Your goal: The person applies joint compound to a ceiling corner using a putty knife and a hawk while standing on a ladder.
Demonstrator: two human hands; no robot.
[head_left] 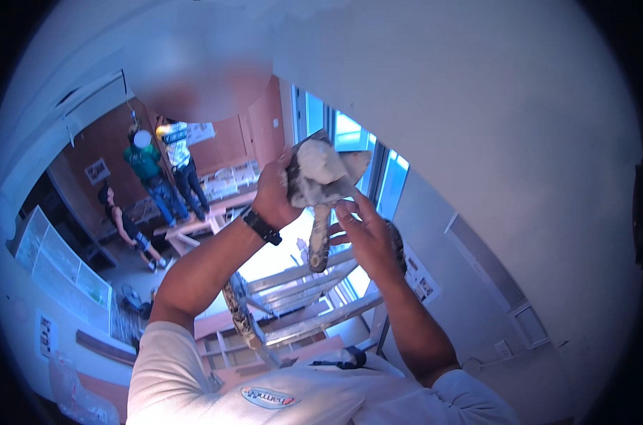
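My left hand (pixel 273 195) is closed around the left side of a dark flat plate, smeared and crusted with dried filler. A thick lump of white putty (pixel 319 161) sits on it. My right hand (pixel 367 230) is close on the right, its fingers bent around a putty knife whose stained handle (pixel 319 244) points down toward me. A pale blade (pixel 357 164) shows behind the lump; which handle it belongs to is hard to make out. Both hands are raised at chest height, near each other.
Below my hands stands a metal stepladder (pixel 314 319), its rails splattered. A pale sloped surface (pixel 491 127) fills the upper right, with windows (pixel 350 131) beside it. Two people (pixel 151 173) stand on a raised platform at far left; another person (pixel 127 227) stands on the floor. A fan (pixel 130 297) is lower left.
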